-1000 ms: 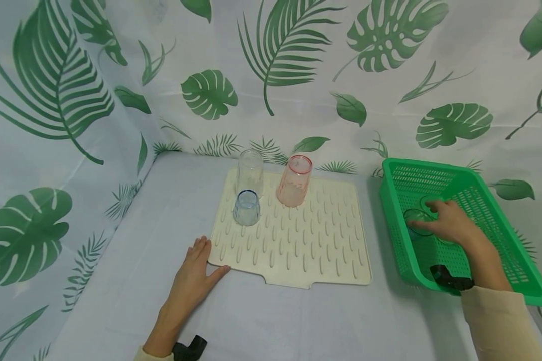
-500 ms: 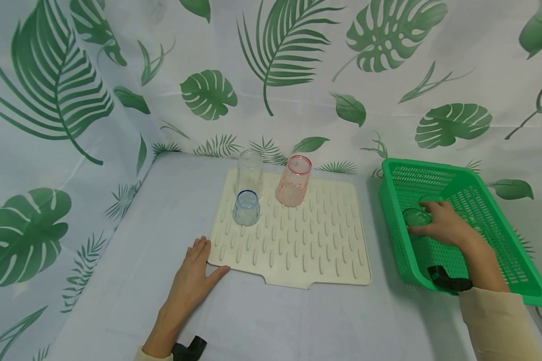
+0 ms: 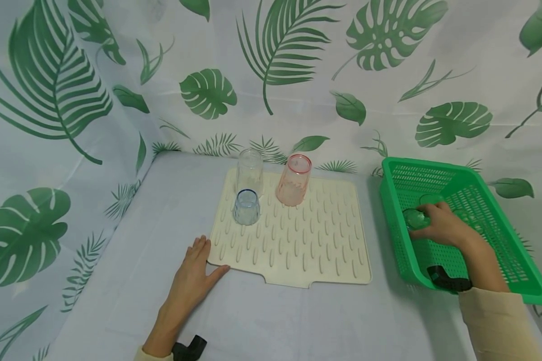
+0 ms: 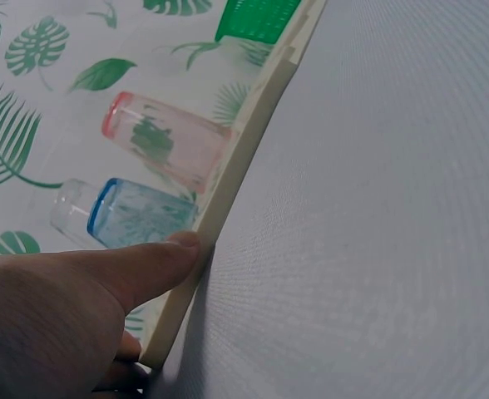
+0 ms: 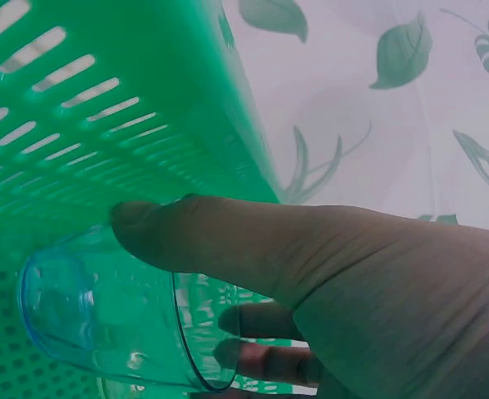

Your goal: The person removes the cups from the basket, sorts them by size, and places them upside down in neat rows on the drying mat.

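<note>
"What's at the back?"

"A white backdrop [image 3: 307, 113] printed with green leaves; it rises behind the table [image 3: 293, 321], then turns a corner and runs down the left side of the head view; soft creases show in it."

"And the print?"

"A feathery palm frond [image 3: 278, 50] near the top middle; a split leaf [image 3: 388, 32] pierced with holes to its right; a larger frond [image 3: 58, 82] on the left stretch, with a broad notched leaf [image 3: 23, 235] below it; small fern sprigs [image 3: 219, 145] along the bottom edge."

"The table itself?"

"Pale, greyish blue; fine lines show across it in the left wrist view."
</note>
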Motion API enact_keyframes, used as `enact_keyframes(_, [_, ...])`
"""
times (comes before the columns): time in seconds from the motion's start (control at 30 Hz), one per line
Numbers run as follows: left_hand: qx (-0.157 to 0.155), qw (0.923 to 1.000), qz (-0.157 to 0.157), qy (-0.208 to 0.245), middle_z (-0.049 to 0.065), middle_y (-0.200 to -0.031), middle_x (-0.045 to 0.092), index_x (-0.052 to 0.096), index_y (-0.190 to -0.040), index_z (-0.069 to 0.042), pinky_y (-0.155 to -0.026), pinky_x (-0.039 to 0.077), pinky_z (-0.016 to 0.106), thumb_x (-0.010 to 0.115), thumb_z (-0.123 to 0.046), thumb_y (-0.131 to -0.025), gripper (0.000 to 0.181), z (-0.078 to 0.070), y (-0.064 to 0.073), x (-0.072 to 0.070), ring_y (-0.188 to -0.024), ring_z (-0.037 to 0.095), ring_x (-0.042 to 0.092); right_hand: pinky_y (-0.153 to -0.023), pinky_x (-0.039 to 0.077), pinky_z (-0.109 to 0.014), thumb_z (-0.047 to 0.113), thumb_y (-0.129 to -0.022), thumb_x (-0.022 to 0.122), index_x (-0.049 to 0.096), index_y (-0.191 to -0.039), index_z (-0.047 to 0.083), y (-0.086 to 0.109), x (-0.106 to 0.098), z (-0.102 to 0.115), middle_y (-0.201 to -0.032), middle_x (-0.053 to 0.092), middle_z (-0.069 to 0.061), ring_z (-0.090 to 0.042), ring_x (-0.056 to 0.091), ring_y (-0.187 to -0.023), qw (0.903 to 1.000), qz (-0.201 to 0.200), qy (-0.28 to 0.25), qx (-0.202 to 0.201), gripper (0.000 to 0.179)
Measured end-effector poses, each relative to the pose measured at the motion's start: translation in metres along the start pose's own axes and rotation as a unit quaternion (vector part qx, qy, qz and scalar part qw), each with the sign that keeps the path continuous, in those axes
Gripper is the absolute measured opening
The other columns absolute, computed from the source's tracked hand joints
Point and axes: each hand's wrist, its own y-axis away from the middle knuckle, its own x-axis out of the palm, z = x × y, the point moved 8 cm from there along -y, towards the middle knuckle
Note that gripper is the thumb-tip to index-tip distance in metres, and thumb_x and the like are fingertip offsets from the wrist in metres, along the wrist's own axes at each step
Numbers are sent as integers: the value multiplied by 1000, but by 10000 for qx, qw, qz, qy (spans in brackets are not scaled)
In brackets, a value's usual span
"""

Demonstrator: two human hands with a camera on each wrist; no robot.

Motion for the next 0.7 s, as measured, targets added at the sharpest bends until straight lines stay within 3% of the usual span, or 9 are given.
enact_keyframes(0.2, [-32,9999,43,90,30,-158,33,38,-149,10,-125,22,56,76,-40,-88,87,0,0,0,-151,43,25,-87,44,-72,36,-86,75,33,-139,-25,1,-2,0,-134,31,-49,-59,35,-118,9999,-99,45,70,91])
enact_keyframes(0.4, [-20,10000,44,72,30,-157,33,39,-148,10,-124,22,57,76,-41,-88,87,0,1,1,-151,43,25,-91,41,-77,43,-87,74,31,-141,-25,5,-8,-4,-137,25,-52,-64,35,-120,9991,-324,44,265,97])
enact_keyframes(0.7, [-5,10000,-22,50,30,-157,34,39,-148,10,-125,22,56,76,-41,-88,87,0,1,1,-151,43,25,-87,41,-76,49,-91,67,27,-144,-23,17,-20,-2,-137,24,-50,-62,34,-118,9966,-686,-149,435,97])
